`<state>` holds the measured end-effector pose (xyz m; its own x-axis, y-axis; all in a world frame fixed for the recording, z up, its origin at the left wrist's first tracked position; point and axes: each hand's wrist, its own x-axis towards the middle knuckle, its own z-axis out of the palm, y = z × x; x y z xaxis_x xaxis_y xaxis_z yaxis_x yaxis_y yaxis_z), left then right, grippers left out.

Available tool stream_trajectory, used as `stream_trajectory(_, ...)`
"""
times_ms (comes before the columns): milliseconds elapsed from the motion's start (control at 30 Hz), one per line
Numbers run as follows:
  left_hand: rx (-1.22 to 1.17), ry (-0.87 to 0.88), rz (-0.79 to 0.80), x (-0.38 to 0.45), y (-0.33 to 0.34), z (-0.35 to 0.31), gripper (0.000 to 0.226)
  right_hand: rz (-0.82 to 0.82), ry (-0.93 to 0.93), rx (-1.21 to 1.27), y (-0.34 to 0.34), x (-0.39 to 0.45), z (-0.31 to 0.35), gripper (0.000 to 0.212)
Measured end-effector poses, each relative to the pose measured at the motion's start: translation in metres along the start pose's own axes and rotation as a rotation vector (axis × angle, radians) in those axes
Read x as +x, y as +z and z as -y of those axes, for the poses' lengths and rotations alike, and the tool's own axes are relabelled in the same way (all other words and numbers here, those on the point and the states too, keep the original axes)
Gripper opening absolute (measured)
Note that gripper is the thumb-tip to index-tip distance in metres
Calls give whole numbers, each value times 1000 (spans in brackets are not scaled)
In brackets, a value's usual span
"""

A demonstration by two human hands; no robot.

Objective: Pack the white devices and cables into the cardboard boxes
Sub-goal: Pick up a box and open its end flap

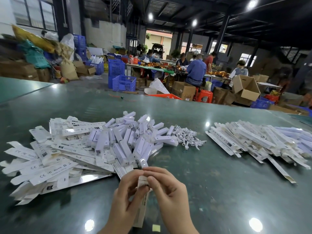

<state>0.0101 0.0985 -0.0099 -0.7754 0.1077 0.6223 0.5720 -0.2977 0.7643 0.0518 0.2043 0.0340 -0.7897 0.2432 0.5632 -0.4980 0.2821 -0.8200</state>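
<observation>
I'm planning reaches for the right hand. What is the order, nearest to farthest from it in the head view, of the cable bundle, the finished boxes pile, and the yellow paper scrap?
From the right hand:
1. Yellow paper scrap, just below it at the table's near edge.
2. Cable bundle, ahead, mid-table.
3. Finished boxes pile, far right.

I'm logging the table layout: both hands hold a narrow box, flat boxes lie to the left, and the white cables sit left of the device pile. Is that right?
Not quite. The head view shows the cables to the right of the device pile, not left of it. The rest holds: the left hand and right hand hold a narrow box, and flat boxes lie to the left.
</observation>
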Motion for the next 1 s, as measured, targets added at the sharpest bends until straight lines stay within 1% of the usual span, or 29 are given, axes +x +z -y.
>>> stream_trajectory(133, 19, 4, -8, -1, -2, 1, 27, 3, -119, -92, 0, 1, -2, 22)
stream_trajectory(233, 31, 27, 9, -1, -3, 1, 23, 47, -219, -139, -3, 1, -4, 14)
stream_trajectory(333, 53, 42, 27, -1, -4, -2, 19, 87, -277, -177, -6, 1, -5, 19)
stream_trajectory(433, 11, 2, 10, -5, -4, -1, 28, 121, -372, -277, -11, 3, -6, 23)
stream_trajectory(500, -53, -103, -12, -8, -5, 3, 41, 130, -432, -382, -16, 4, -8, 22)
stream_trajectory(533, -80, -151, 1, -8, -5, 4, 45, 141, -430, -412, -19, 5, -8, 21)
stream_trajectory(567, -75, -179, 36, -8, -5, 4, 43, 159, -414, -426, -21, 6, -8, 19)
stream_trajectory(667, 53, -180, 139, -6, -5, 3, 19, 223, -303, -387, -24, 3, -5, 22)
stream_trajectory(700, 66, -188, 149, -5, -4, 2, 17, 237, -265, -361, -25, 1, -4, 24)
stream_trajectory(733, 73, -207, 149, -5, -3, -1, 18, 241, -247, -350, -24, -1, -3, 25)
stream_trajectory(800, 108, -228, 146, -6, -3, -3, 20, 245, -278, -404, -24, -4, -4, 26)
stream_trajectory(900, 165, -218, 164, -5, -6, -9, 19, 240, -309, -452, -26, -4, -3, 25)
stream_trajectory(1000, 290, -170, 237, 4, -19, -18, 24, 252, -210, -410, -31, 0, -5, 26)
